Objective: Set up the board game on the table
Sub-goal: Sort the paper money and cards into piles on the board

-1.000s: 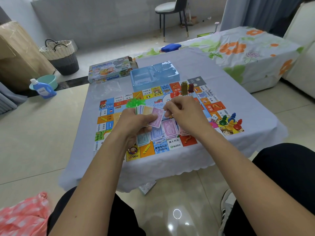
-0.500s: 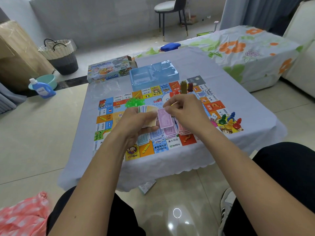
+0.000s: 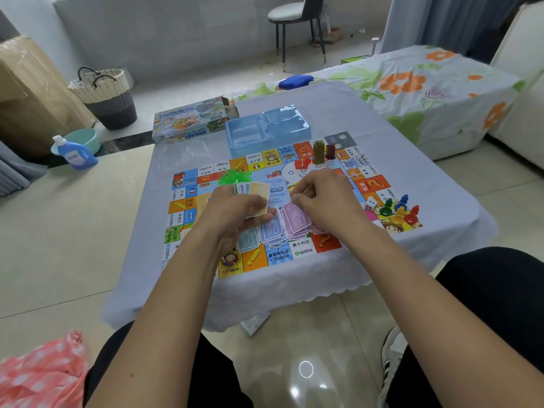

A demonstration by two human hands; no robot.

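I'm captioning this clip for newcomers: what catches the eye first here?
Two hands meet over the colourful game board: the left hand grips a fan of paper money, the right hand is over purple notes. Bright pawns cluster at the board's right corner.

Multicoloured board (image 3: 256, 257); purple notes (image 3: 294, 220); pale blue tray (image 3: 235, 139); lavender tablecloth (image 3: 338, 113)

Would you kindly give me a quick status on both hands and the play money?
Left hand holds a fan of notes. Right hand curled above sorted money piles on board, grip unclear. Pawns off to the right, nothing in the way.
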